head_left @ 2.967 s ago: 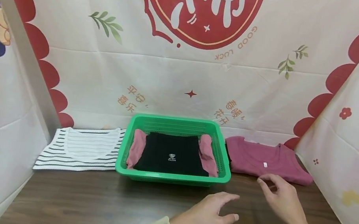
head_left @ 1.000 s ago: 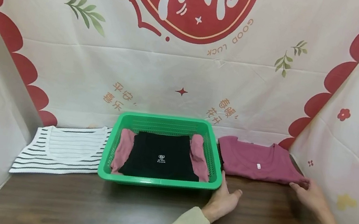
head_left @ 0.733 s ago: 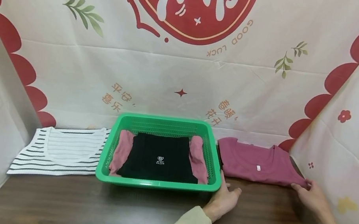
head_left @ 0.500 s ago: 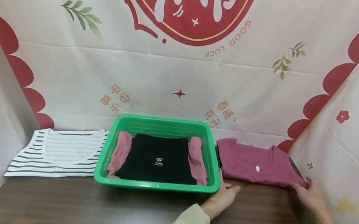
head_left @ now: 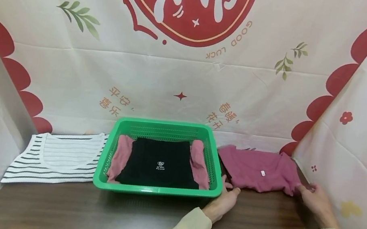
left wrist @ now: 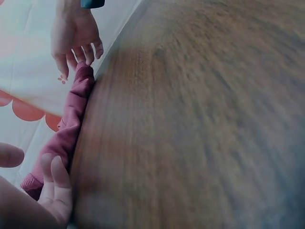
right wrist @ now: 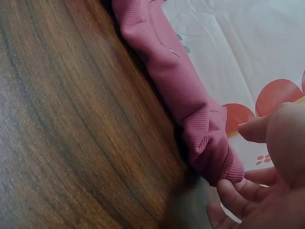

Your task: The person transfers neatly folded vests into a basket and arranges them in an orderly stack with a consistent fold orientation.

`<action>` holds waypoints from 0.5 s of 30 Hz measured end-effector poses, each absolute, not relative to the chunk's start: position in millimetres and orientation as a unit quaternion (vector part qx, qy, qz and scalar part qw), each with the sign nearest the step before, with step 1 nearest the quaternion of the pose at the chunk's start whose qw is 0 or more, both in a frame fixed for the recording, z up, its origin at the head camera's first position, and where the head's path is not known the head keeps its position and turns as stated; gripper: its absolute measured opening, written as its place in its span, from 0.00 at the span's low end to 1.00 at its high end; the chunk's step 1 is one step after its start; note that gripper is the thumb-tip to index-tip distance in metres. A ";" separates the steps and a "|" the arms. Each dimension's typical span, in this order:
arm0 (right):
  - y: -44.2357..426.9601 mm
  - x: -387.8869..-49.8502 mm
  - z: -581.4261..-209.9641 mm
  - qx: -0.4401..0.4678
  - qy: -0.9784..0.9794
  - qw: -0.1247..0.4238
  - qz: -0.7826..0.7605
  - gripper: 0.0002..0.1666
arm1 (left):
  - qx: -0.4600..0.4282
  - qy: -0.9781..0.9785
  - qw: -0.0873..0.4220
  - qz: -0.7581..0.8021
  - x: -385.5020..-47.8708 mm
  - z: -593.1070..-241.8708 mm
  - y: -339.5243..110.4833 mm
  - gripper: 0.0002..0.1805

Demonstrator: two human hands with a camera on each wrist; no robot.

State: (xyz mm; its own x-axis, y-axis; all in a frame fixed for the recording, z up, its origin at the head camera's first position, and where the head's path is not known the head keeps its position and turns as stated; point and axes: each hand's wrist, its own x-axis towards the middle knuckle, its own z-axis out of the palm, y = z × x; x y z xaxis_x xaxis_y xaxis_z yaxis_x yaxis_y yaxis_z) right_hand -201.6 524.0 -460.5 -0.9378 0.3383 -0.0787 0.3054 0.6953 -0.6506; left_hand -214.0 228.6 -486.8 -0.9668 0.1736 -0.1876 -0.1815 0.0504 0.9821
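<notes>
The folded magenta top (head_left: 250,173) lies on the table right of the green basket (head_left: 155,191), a small white tag at its neckline. My left hand (head_left: 223,201) touches its left end, beside the basket's front right corner; the left wrist view shows the thumb apart from the fabric. At the other end, my right hand (head_left: 317,203) has its fingertips against the ribbed fabric, thumb raised clear of it in the right wrist view. Between the hands the top is rumpled along its front edge. A folded black garment (head_left: 160,159) lies over a pink one (head_left: 121,159) inside the basket.
A white top with dark stripes (head_left: 61,158) is folded flat left of the basket. Printed white cloth (head_left: 152,84) hangs behind the brown wooden table (head_left: 77,214), with more cloth walling both sides.
Both hands have moved from in front of the magenta top to its two ends. Its front edge was smooth half a second ago; now the fabric is bunched and drawn inward.
</notes>
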 end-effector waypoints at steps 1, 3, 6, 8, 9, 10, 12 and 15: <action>523.3 -200.5 -460.2 -0.177 -0.924 0.024 0.338 0.46 | -0.005 0.714 0.131 0.688 -213.5 -486.2 228.0 0.32; 522.2 -199.1 -459.5 -0.180 -0.927 0.021 0.330 0.46 | -0.008 0.713 0.135 0.688 -213.1 -485.6 227.1 0.32; 522.1 -197.3 -458.6 -0.179 -0.932 0.015 0.314 0.45 | -0.017 0.715 0.139 0.685 -213.2 -483.8 227.0 0.32; 522.5 -196.7 -458.3 -0.180 -0.932 0.008 0.314 0.45 | -0.024 0.714 0.146 0.684 -213.5 -482.9 227.5 0.33; 522.3 -196.1 -458.6 -0.179 -0.933 0.007 0.313 0.44 | -0.029 0.712 0.149 0.685 -213.5 -482.1 227.9 0.33; 522.2 -195.6 -459.0 -0.178 -0.933 0.004 0.312 0.44 | -0.032 0.711 0.150 0.687 -213.4 -480.9 228.1 0.33; 521.4 -194.9 -459.7 -0.178 -0.933 -0.001 0.312 0.44 | -0.042 0.707 0.145 0.691 -213.6 -479.1 228.6 0.29; 519.3 -194.1 -459.8 -0.184 -0.929 -0.012 0.320 0.44 | -0.053 0.703 0.135 0.696 -213.2 -476.3 229.0 0.21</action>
